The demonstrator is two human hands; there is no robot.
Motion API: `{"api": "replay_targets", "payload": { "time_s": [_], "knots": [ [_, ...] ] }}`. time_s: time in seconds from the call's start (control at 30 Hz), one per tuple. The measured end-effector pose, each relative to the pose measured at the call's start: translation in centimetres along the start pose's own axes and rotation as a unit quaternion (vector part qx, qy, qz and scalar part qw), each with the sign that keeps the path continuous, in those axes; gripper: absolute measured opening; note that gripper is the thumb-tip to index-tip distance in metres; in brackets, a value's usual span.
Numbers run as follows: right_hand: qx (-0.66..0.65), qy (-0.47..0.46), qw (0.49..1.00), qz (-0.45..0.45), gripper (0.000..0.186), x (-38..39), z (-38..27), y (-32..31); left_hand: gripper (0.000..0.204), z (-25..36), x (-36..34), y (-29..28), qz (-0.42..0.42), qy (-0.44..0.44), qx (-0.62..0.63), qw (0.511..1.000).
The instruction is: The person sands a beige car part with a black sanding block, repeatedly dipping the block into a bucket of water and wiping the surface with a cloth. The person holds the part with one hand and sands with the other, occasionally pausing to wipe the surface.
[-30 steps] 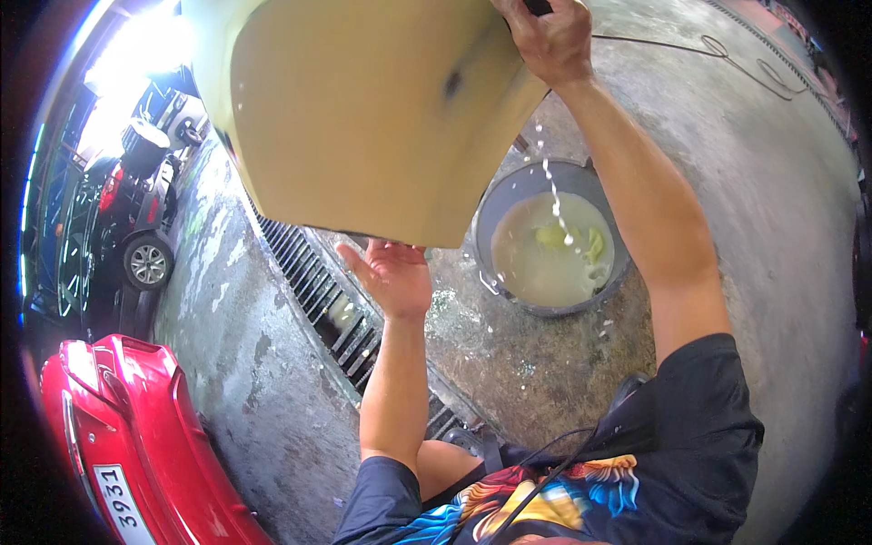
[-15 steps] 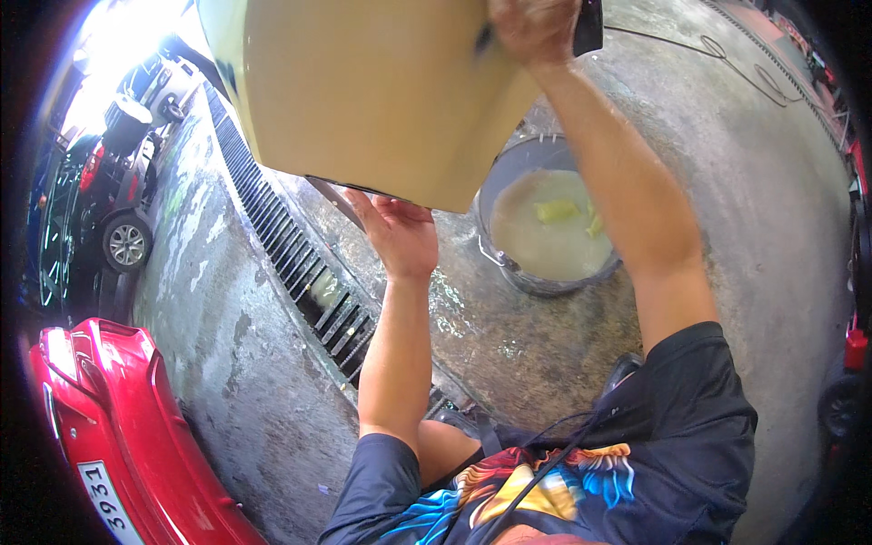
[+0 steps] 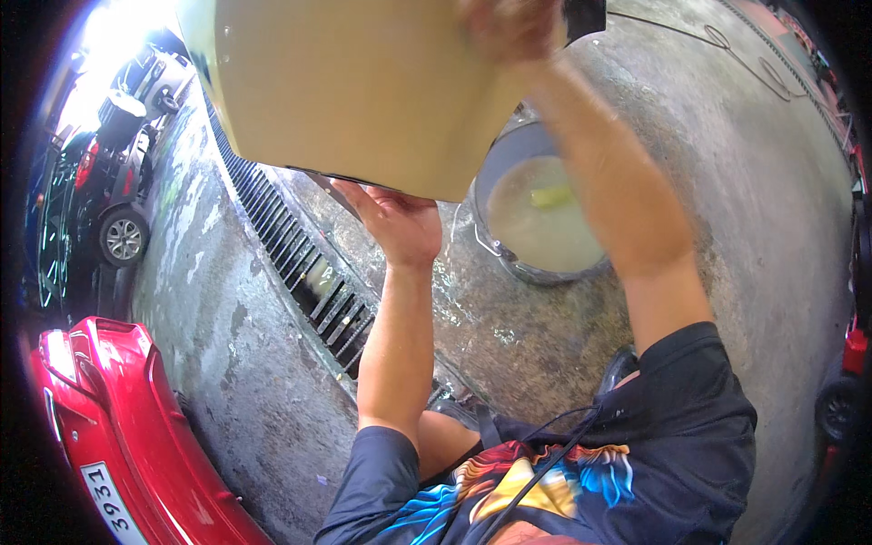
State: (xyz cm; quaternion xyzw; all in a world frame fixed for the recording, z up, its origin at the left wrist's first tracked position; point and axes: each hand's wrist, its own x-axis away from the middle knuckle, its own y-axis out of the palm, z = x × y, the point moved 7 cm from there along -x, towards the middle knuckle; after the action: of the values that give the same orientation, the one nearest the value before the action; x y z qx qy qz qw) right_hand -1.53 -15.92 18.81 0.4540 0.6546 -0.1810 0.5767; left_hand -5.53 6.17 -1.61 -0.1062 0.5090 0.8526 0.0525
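A large curved beige painted panel, like a piece of car bodywork, fills the upper middle of the view. My left hand holds its lower edge from below, thumb and fingers at the rim. Against the panel's upper right side is my right hand, smeared by motion, its fingers unclear. Whether it has anything under it cannot be seen. Below my right forearm stands a dark bucket of cloudy water, with a yellow-green piece in it.
A slotted floor drain crosses the wet concrete floor to my left. A red car bumper lies at lower left. Beyond it stands a dark car. A thin hose or cable curves over the floor at upper right.
My right hand has moved slightly left and up over the panel. The panel has shifted a little left and up in view. My left hand keeps its hold on the lower edge.
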Motion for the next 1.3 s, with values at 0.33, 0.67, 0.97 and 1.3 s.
{"api": "replay_targets", "payload": {
  "time_s": [0.33,0.67,0.97,1.3],
  "knots": [
    [-0.011,-0.115,0.983,-0.145,0.036,-0.9,-2.6,0.5,0.072,0.4,0.0,-0.4,0.002,0.002,0.008,1.000],
    [-0.095,-0.114,0.979,-0.139,0.043,7.5,-10.1,-1.2,0.078,-0.2,0.9,2.1,0.026,0.037,-0.048,0.998],
    [-0.106,-0.038,0.986,-0.123,0.033,-3.3,1.7,0.1,0.071,-0.1,0.7,0.8,0.053,-0.017,-0.037,0.998],
    [-0.149,-0.138,0.973,-0.112,0.036,6.1,-7.7,-1.8,0.076,0.1,0.8,0.3,0.013,-0.025,0.021,0.999]
  ]
}}
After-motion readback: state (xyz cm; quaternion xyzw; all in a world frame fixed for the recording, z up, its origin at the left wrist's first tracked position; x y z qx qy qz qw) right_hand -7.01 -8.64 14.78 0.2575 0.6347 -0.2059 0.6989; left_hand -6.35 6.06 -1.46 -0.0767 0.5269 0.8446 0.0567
